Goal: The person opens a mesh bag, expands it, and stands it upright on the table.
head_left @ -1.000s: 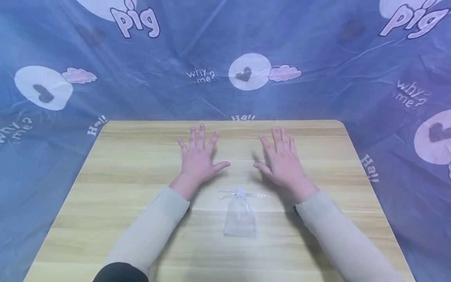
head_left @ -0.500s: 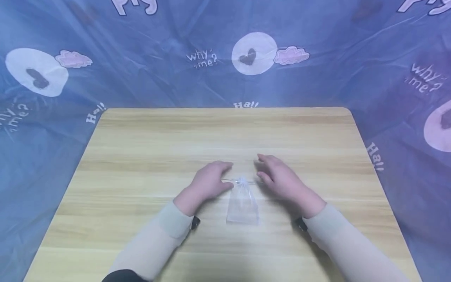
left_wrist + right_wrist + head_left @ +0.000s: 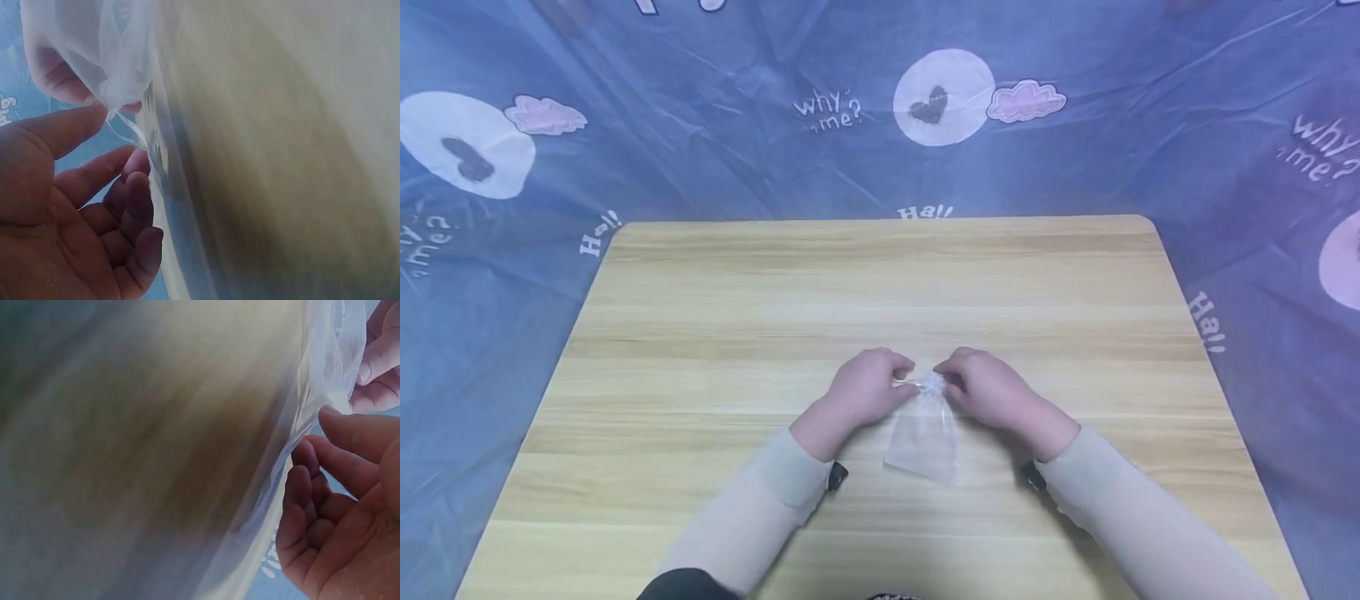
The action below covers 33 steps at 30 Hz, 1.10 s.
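Observation:
A sheer white drawstring pouch (image 3: 922, 437) lies on the wooden table, its neck gathered and its body slanting slightly. My left hand (image 3: 868, 387) is at the left of the neck. In the left wrist view its thumb touches the pouch near the ribbon (image 3: 130, 128), with a gap between thumb and forefinger. My right hand (image 3: 992, 387) holds the right side of the neck between thumb and forefinger. The right wrist view has the right hand (image 3: 344, 500) close to the gathered cloth, its other fingers curled in. The exact contact at the fingertips is partly hidden.
The light wooden table (image 3: 737, 292) reaches back to a blue printed cloth (image 3: 715, 125), which hangs behind and along both sides. Dark wrist straps (image 3: 837, 476) show below both cuffs. A dark patterned edge (image 3: 891, 596) shows at the bottom.
Both hands have come back from the far part of the table with spread fingers and closed in on the pouch's neck. The neck has shifted slightly right, tilting the pouch. The head view has dipped.

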Each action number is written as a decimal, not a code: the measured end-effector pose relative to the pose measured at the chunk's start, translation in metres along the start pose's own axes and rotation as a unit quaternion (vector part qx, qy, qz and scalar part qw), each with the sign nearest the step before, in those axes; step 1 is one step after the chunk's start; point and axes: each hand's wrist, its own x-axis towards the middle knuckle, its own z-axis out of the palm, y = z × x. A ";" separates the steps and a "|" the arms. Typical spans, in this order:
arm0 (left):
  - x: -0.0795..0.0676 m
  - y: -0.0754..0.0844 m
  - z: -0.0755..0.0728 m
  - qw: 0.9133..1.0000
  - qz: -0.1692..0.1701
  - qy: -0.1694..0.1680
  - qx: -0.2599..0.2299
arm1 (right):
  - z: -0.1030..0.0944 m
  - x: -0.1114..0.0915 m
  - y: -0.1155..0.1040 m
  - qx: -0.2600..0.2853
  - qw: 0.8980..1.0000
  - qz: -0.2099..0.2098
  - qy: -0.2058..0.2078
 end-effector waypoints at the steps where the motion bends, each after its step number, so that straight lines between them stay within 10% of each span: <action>1: 0.000 0.000 0.001 1.000 0.000 0.000 -0.001 | 0.000 0.000 0.000 -0.003 1.000 0.003 -0.002; 33: -0.020 -0.002 0.005 0.996 0.010 0.050 -0.069 | 0.008 -0.010 -0.005 0.156 0.987 0.024 -0.038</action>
